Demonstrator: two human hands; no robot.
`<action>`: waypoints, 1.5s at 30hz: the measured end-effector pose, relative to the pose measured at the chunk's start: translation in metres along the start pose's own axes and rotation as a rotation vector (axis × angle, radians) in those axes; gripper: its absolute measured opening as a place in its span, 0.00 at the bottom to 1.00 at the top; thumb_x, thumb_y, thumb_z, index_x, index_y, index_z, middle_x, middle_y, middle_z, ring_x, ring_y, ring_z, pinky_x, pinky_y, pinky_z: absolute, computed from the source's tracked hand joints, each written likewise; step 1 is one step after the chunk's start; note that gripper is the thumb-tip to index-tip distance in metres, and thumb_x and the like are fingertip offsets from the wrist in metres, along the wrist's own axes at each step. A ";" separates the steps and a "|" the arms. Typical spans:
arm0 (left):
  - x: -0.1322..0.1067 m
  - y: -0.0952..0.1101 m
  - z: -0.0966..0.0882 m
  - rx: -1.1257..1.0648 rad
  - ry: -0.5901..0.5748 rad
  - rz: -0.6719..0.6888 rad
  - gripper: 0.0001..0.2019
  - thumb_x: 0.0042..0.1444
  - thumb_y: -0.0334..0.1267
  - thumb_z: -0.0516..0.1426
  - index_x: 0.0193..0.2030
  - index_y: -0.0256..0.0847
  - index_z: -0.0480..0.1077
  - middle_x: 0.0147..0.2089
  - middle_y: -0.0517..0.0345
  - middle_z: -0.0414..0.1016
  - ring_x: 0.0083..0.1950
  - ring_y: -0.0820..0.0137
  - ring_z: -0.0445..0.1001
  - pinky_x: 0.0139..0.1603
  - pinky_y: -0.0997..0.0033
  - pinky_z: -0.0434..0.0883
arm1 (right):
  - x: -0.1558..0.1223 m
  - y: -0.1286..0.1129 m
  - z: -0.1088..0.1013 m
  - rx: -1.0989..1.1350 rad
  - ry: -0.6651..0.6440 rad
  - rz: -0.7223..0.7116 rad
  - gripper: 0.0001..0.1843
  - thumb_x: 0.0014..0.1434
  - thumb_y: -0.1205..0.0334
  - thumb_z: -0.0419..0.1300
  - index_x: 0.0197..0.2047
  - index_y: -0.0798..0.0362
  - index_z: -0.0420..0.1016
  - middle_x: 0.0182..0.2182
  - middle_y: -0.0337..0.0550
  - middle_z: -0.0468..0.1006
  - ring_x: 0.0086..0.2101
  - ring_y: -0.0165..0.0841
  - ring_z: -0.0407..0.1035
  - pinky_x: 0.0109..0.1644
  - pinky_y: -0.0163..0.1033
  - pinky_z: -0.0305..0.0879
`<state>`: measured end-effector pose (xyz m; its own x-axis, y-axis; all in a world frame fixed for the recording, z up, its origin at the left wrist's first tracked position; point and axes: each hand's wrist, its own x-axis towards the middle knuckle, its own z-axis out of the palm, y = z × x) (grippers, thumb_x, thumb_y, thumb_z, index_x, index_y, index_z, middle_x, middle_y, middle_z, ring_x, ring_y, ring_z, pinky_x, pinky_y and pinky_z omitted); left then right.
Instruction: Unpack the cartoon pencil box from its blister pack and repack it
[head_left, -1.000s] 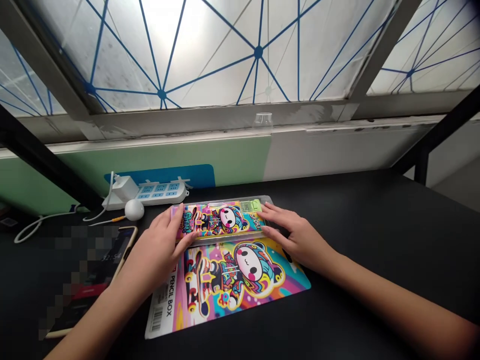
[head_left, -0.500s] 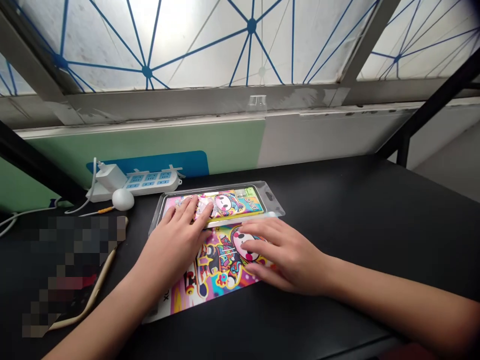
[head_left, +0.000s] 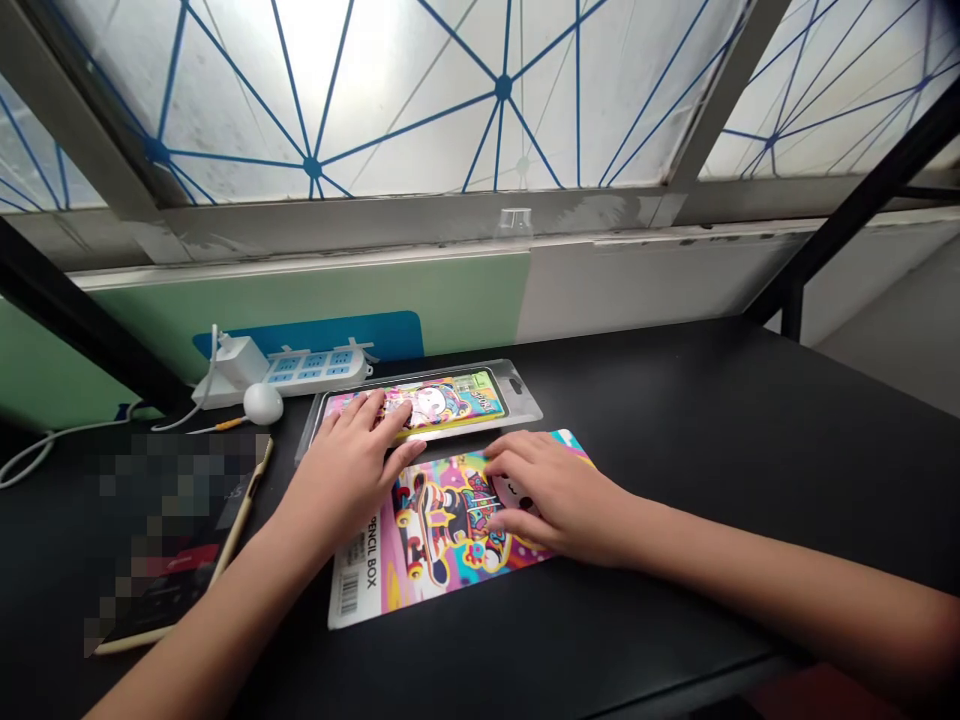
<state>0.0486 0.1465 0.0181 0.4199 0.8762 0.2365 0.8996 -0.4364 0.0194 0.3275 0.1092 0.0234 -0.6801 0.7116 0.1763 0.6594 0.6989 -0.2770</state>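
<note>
- Rests with the left hand (head_left: pixel 346 455), spread, on the multicoloured rectangular pencil box (head_left: pixel 454 398) in its clear plastic tray (head_left: pixel 523 400).
- Has the right hand (head_left: pixel 562 500), loosely spread, over the multicoloured flat card (head_left: pixel 442 530).
- Has the tray on the flat black table (head_left: pixel 712 430), just beyond the card.

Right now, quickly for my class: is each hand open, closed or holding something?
Left hand: open, fingers spread over the packaged pencil box, no grip visible.
Right hand: open, loosely curled over the printed card, no grip visible.
</note>
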 end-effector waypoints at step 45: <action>-0.008 0.011 -0.016 -0.174 -0.066 0.102 0.19 0.73 0.50 0.43 0.53 0.51 0.72 0.74 0.52 0.62 0.74 0.54 0.58 0.65 0.40 0.59 | -0.003 0.065 -0.032 0.267 0.078 0.440 0.22 0.64 0.38 0.57 0.43 0.47 0.77 0.43 0.44 0.80 0.40 0.39 0.72 0.42 0.42 0.65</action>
<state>0.0532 0.1314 0.0321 0.5200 0.8347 0.1813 0.8200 -0.5472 0.1675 0.3825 0.1550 0.0351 -0.3247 0.9442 0.0561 0.7657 0.2972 -0.5704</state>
